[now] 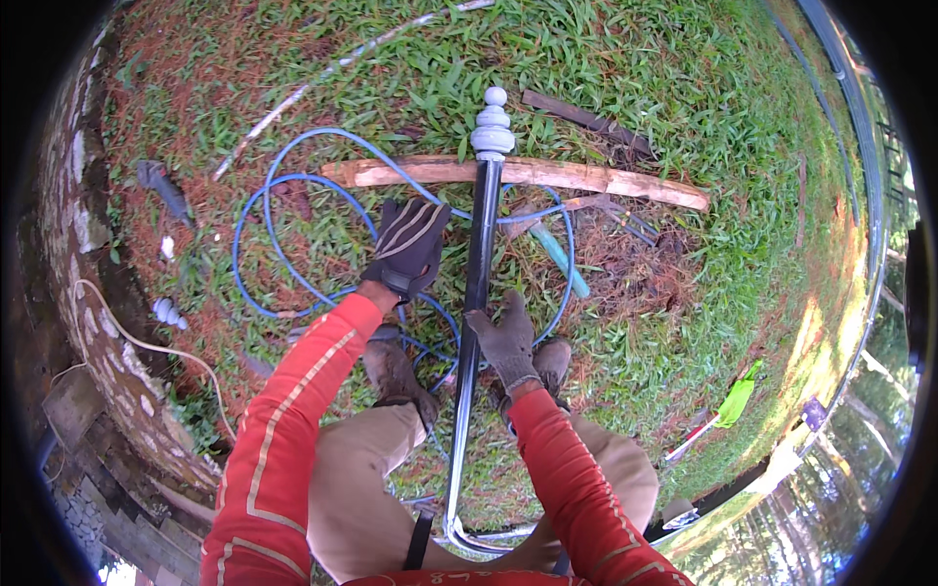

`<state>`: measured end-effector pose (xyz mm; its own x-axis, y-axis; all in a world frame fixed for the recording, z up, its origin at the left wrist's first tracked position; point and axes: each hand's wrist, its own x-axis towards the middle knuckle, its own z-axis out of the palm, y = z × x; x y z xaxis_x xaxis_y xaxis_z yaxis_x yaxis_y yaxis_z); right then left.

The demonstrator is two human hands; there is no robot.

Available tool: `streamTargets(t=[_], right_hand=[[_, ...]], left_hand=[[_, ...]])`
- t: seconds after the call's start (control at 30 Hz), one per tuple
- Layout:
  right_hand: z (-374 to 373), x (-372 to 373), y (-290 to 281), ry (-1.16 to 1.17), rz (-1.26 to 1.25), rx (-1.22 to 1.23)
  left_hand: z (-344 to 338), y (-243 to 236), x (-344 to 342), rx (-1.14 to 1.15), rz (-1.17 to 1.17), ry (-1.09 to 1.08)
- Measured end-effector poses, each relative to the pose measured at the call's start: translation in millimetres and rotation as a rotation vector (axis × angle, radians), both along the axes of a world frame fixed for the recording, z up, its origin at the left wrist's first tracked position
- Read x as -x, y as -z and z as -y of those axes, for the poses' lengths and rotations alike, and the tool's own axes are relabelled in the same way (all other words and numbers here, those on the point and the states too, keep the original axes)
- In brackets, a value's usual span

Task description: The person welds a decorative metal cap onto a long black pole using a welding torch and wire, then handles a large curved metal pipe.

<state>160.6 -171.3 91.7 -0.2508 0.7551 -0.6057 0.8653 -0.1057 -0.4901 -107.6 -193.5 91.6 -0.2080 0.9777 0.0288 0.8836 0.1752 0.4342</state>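
A long black metal pole point(479, 244) runs away from me between my legs. A pale grey finial point(494, 132) of stacked rounds and a ball caps its far end. My left hand point(408, 249), in a black striped glove, is closed to the left of the pole, apart from it; its curled fingers hide whatever they may hold. My right hand point(506, 342), in a dark grey knit glove, is at the pole's right side with thumb and fingers apart, the thumb at the pole's edge. Under the pole's far part lies a split wooden pole point(606, 179).
A blue hose point(244, 234) loops over the grass around the pole. Farther off are a white-flecked rod point(322, 88) and a dark board point(586, 122). A teal tube point(559, 259) lies right of the pole. A stone ledge point(93, 225) borders the left; a bright green flag-like piece point(738, 396) lies right.
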Motion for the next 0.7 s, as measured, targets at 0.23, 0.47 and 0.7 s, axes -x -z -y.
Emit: streamTargets(t=[0.23, 0.47, 0.7], right_hand=[[-15, 36, 62, 0.079, -0.244, 0.184], [0, 34, 35, 0.133, -0.299, 0.090], [8, 30, 19, 0.128, -0.325, -0.008]], left_hand=[[-42, 103, 9, -0.287, -0.221, 0.289], [-42, 75, 49, -0.326, -0.069, 0.240], [-15, 20, 114, -0.444, -0.183, 0.153]])
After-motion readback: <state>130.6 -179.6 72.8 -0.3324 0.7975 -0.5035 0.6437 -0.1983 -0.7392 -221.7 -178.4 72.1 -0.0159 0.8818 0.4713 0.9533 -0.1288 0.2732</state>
